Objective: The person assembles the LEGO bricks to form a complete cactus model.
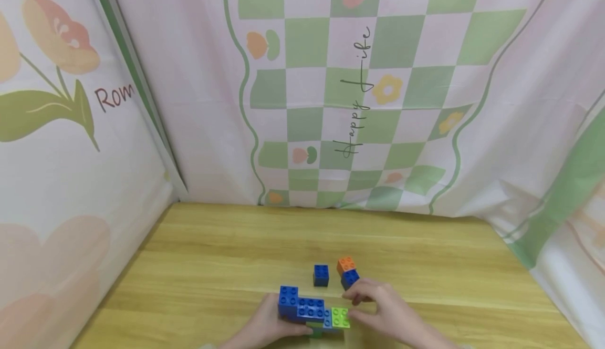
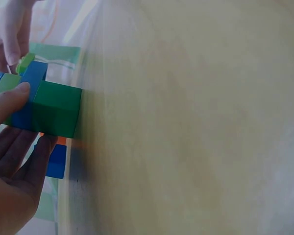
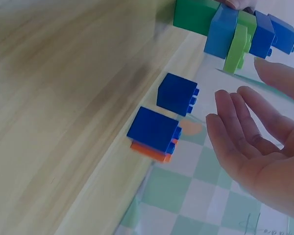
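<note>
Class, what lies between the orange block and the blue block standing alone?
Only bare tabletop lies between the orange block and the lone blue block, as the head view shows.

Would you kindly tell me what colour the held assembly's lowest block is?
The lowest block is dark green; the left wrist view shows it best.

Wooden tabletop (image 1: 227, 259) against a green-and-white checked curtain (image 1: 352, 91), flower-printed cloth (image 1: 71, 170) at left.

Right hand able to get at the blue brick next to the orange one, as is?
Likely yes: the right hand looks empty and close to that blue brick, with nothing visible in between.
</note>
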A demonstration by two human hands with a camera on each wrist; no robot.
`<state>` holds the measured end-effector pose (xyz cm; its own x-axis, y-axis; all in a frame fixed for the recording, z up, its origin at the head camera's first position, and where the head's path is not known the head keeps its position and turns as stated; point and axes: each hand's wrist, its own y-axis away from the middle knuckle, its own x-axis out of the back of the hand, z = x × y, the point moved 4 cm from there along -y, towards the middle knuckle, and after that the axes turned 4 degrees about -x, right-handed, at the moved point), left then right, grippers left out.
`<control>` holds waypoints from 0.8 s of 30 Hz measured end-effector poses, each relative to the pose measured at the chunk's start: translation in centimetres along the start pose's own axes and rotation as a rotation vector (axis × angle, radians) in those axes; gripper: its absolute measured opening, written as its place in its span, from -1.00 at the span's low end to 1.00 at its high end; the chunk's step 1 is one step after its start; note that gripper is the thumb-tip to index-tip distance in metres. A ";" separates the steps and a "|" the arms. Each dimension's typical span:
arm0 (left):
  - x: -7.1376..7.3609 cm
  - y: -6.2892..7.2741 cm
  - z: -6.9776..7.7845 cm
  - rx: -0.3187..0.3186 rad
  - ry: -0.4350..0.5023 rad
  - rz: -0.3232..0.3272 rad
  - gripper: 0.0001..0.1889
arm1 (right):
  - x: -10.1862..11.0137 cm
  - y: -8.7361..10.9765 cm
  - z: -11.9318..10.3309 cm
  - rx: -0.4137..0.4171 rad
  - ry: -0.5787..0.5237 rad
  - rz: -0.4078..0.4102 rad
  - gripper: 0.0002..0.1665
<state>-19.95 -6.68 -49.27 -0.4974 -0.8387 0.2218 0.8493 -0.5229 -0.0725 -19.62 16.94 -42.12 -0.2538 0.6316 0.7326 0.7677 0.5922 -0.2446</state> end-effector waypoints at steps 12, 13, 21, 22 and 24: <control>0.0 0.0 -0.1 -0.005 -0.033 0.002 -0.44 | 0.8 0.0 1.8 -0.044 0.081 0.136 -0.76; 0.0 0.0 -0.1 -0.004 -0.033 0.003 -0.44 | 0.9 0.0 2.0 -0.044 0.090 0.144 -0.76; 0.0 0.0 -0.2 -0.005 -0.037 0.008 -0.46 | 1.2 -0.4 3.0 -0.116 0.085 0.168 -0.75; 0.0 0.0 -0.3 -0.001 -0.037 0.006 -0.46 | 1.2 -0.5 3.2 -0.135 0.078 0.166 -0.75; 0.0 0.0 -0.3 0.008 -0.035 0.003 -0.45 | 1.3 -0.6 3.4 -0.151 0.067 0.171 -0.75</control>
<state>-20.04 -6.68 -49.58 -0.4889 -0.8341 0.2555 0.8520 -0.5194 -0.0656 -22.40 19.12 -43.24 -0.0770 0.6790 0.7301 0.8769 0.3946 -0.2745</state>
